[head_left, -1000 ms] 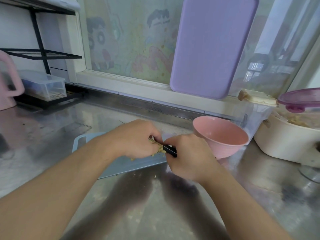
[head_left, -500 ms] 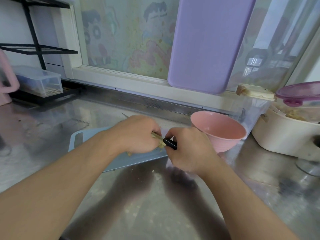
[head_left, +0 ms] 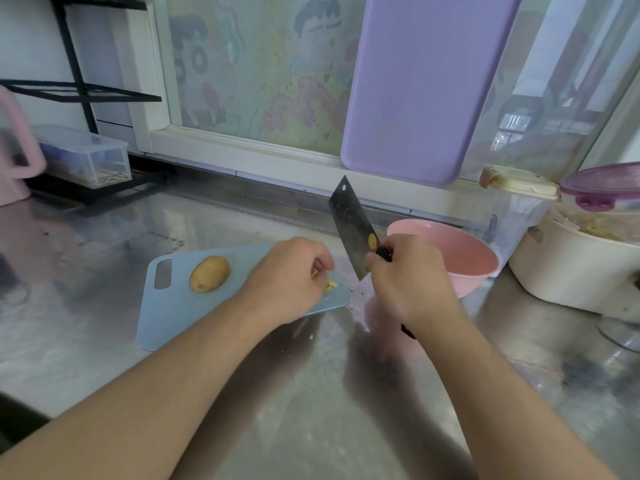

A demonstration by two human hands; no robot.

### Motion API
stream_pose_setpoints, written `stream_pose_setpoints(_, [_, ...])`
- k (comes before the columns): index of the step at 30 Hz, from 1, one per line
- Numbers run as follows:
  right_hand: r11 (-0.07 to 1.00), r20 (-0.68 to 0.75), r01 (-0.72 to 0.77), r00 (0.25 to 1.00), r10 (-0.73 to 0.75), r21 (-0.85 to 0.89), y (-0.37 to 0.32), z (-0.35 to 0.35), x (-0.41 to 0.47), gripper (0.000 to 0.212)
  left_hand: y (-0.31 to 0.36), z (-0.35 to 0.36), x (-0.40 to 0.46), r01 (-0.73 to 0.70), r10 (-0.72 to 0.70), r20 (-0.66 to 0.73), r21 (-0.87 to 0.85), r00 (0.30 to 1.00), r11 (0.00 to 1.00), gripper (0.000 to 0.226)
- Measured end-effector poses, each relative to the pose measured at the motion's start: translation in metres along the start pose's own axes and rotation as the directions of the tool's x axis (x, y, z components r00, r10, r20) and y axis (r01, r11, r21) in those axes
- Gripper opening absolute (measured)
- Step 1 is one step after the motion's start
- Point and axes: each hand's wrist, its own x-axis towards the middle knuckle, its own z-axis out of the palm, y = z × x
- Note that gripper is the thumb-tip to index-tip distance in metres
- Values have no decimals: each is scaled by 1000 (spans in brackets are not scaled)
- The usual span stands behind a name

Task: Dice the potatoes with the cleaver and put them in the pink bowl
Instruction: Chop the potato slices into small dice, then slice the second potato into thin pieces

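A whole brown potato (head_left: pixel 210 274) lies on the light blue cutting board (head_left: pixel 173 306), near its handle hole. My left hand (head_left: pixel 291 275) rests curled over small yellow potato pieces (head_left: pixel 330 285) at the board's right end; what it holds is hidden. My right hand (head_left: pixel 408 275) grips the cleaver (head_left: pixel 353 226) by its black handle, blade raised and tilted toward the window. The pink bowl (head_left: pixel 446 258) stands just right of the board, behind my right hand, and looks empty.
A purple board (head_left: pixel 422 84) leans against the window. A white pot (head_left: pixel 585 268) with a purple lid (head_left: pixel 602 185) and a clear lidded box (head_left: pixel 516 209) stand at the right. A clear container (head_left: pixel 86 157) under a black rack and a pink jug (head_left: pixel 14 150) are at the left.
My right hand has lifted the cleaver off the board so the blade stands up. My hands have moved apart, and the whole potato on the board has come into view.
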Motion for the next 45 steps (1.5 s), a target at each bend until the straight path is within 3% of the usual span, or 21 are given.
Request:
stream_pose_setpoints(5, [999,-21,-14,1000,13,-42,1,1,1,19,12,22,9,-39,35,112,30,993,999,27])
stream_pose_setpoints(8, [998,-37,-14,999,12,-55,1,0,1,19,15,33,12,-93,87,135,40,987,995,22])
stream_pose_setpoints(13, [999,-36,-21,999,20,-43,2,-1,1,17,16,40,11,-118,115,53,53,992,992,11])
stream_pose_setpoints(23, [1000,-7,-20,1000,20,-23,2,-1,0,17,5,32,10,-33,36,-20,120,999,992,10])
stream_pose_setpoints(32, [999,81,-34,996,34,-4,-1,2,-3,15,-7,-1,5,146,-165,-153,-125,974,981,22])
stream_pose_setpoints(37, [997,135,-9,991,18,-71,-6,-1,-8,15,-24,-22,-11,118,-140,-266,-100,954,988,13])
stream_pose_setpoints(42, [988,185,43,983,-16,-145,-13,2,-13,16,-39,-31,-30,155,-157,-275,-29,948,987,10])
stream_pose_setpoints(45, [983,215,78,976,-42,-164,-17,3,-15,18,-41,-32,-42,140,-129,-164,60,978,988,16])
